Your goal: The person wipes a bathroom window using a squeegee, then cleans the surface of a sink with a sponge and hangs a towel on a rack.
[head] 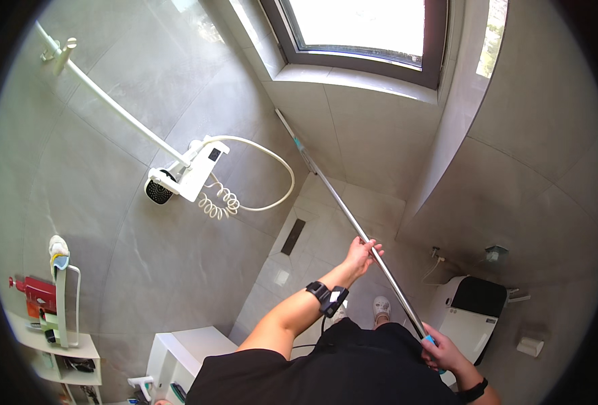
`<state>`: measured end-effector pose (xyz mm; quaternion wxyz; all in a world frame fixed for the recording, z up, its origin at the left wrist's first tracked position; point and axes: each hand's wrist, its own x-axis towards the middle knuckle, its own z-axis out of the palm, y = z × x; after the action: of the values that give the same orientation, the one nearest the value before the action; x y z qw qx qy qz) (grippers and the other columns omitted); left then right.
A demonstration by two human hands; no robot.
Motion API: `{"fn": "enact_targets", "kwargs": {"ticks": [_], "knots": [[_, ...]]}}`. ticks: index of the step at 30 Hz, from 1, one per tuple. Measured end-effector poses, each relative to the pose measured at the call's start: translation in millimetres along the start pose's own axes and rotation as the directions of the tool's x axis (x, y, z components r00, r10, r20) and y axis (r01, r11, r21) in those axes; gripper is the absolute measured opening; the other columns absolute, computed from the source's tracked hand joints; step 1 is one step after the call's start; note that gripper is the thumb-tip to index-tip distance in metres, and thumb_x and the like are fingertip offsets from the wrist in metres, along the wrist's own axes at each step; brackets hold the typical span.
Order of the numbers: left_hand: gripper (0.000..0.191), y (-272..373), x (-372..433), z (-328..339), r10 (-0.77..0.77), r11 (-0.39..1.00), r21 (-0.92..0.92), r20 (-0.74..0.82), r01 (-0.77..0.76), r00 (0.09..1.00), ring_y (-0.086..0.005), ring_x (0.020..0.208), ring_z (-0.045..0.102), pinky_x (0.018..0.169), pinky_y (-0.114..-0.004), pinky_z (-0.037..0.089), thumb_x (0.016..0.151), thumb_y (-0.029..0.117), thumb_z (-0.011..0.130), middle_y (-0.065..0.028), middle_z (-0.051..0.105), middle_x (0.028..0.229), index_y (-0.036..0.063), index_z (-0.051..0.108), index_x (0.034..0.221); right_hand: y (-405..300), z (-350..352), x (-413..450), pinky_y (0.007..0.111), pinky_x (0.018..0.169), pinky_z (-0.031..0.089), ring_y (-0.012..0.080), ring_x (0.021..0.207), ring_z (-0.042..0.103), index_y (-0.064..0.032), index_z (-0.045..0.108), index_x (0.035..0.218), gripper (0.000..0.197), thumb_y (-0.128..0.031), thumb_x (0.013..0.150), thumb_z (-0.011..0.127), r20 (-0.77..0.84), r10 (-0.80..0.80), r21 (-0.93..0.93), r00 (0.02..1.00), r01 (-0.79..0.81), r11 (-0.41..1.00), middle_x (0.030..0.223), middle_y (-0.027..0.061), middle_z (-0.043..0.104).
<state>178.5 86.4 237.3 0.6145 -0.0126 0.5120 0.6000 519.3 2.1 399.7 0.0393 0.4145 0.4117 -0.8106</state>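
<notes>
A long metal pole [339,201] with teal fittings slants across the view. At its far end, a narrow squeegee-like head [285,123] lies along the tiled wall corner below the window; whether its edge touches is hard to tell. My left hand [361,257] holds the pole around its middle, the thumb side showing. Lower down, my right hand [442,348] grips the blue handle end [428,340] close to my body. A black strap with a small device [332,298] is on my left forearm.
A white shower fixture [203,169] with a looped hose [293,177] juts from the left wall. The window [362,25] is above the pole's head. A toilet [468,324] stands at right, a white cabinet [198,336] at lower left. A dark floor drain [293,237] lies beside the left wall.
</notes>
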Motion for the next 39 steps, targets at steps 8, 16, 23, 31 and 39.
{"fn": "enact_targets", "kwargs": {"ticks": [8,16,23,31,39], "knots": [[0.013,27,6,32,0.197,0.975,0.108,-0.032,-0.192,0.98,-0.025,0.092,0.062,0.077,-0.043,0.059,0.096,0.007,0.049,-0.0096,0.053,0.103,0.004,0.042,0.107,-4,-38,16,0.025,0.039,0.035,0.0103,0.044,0.038,-0.0239,0.015,0.152,0.062,-0.018,0.098,0.047,0.086,-0.054,0.023,0.995,0.052,0.998,0.06,0.001,0.041],[0.017,61,86,-13,0.047,0.999,0.002,-0.054,-0.047,0.997,-0.0174,0.061,0.052,0.056,-0.036,0.053,0.098,0.017,0.049,-0.0066,0.05,0.076,0.0032,0.045,0.09,-26,-31,85,0.026,0.042,0.042,0.0103,0.045,0.044,-0.0283,0.014,0.151,0.063,-0.023,0.098,0.048,0.121,-0.028,-0.104,0.992,0.041,0.994,0.058,0.0007,0.042],[0.022,12,71,-24,0.076,0.997,-0.018,-0.068,-0.077,0.995,-0.0169,0.058,0.049,0.051,-0.032,0.051,0.099,0.019,0.045,-0.0064,0.047,0.071,0.0015,0.044,0.086,-2,-48,77,0.029,0.047,0.045,0.0129,0.049,0.05,-0.0259,0.019,0.15,0.06,-0.023,0.097,0.048,0.083,-0.026,-0.351,0.996,0.054,0.935,0.063,0.0047,0.052],[0.022,-60,26,-56,-0.001,0.994,-0.105,-0.083,-0.007,0.997,-0.0201,0.065,0.053,0.063,-0.037,0.054,0.1,0.018,0.044,-0.0077,0.05,0.076,0.0018,0.045,0.085,52,-71,52,0.037,0.064,0.052,0.0297,0.066,0.063,-0.0288,0.019,0.15,0.066,-0.035,0.094,0.052,0.044,-0.178,-0.682,0.983,0.159,0.714,0.08,0.0169,0.062],[0.024,-97,-4,-71,-0.022,0.998,-0.065,-0.074,0.018,0.997,-0.0211,0.069,0.057,0.071,-0.042,0.057,0.101,0.02,0.04,-0.0082,0.053,0.078,0.002,0.047,0.086,53,-69,29,0.036,0.058,0.054,0.026,0.053,0.063,-0.0334,0.019,0.149,0.065,-0.039,0.093,0.052,-0.016,0.108,-0.673,0.994,-0.091,0.734,0.062,0.0136,0.059]]}}
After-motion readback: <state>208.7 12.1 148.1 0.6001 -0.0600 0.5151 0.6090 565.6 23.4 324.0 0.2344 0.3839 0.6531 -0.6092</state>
